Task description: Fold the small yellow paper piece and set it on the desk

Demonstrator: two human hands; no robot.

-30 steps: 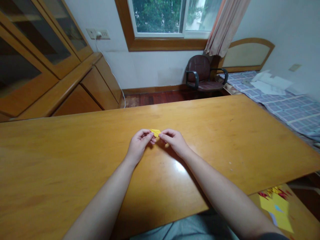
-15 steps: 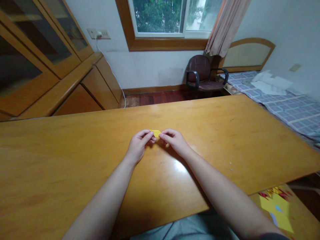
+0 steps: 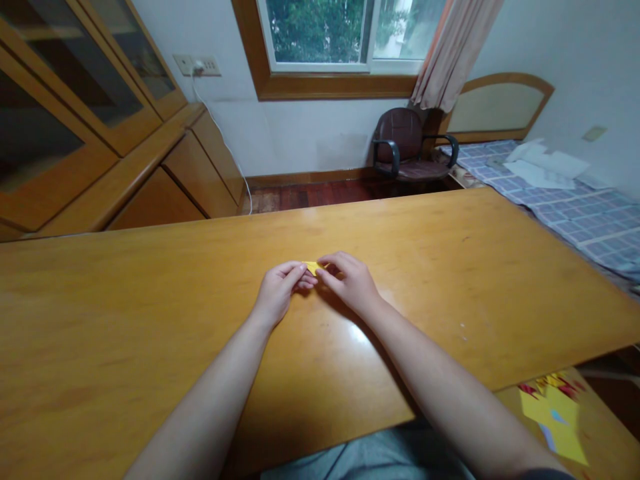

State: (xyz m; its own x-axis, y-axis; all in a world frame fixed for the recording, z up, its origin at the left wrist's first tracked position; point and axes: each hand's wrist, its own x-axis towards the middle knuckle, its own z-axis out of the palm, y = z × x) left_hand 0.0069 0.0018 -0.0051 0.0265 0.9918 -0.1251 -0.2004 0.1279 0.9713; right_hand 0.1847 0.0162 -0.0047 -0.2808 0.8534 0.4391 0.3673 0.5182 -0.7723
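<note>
Pinching a small folded yellow paper [image 3: 312, 268] in the left hand [image 3: 275, 290], just below the middle of the frame, with the thumb over the paper's left part and the other fingers curled behind and beneath. Clearly closed on it on this side. Reaching in from the right with the right hand [image 3: 353, 283], thumb and forefinger spread around the paper's right end, one lower and one higher in the frame. Cannot tell whether gripping there or only touching.

As for the paper's long axis, running roughly left to right across the frame, from one hand towards the other. Partly covered at both ends by fingers, so cannot tell which way any tip points.

Held over a wide wooden table [image 3: 150, 333], spread across much of the lower half of the frame. At lower right, on a lower surface [image 3: 607, 427], lying well apart from both hands: yellow sheets [image 3: 570, 440], with small red and yellow pieces [image 3: 553, 382] along the upper edge, too small to make out in detail.
</note>
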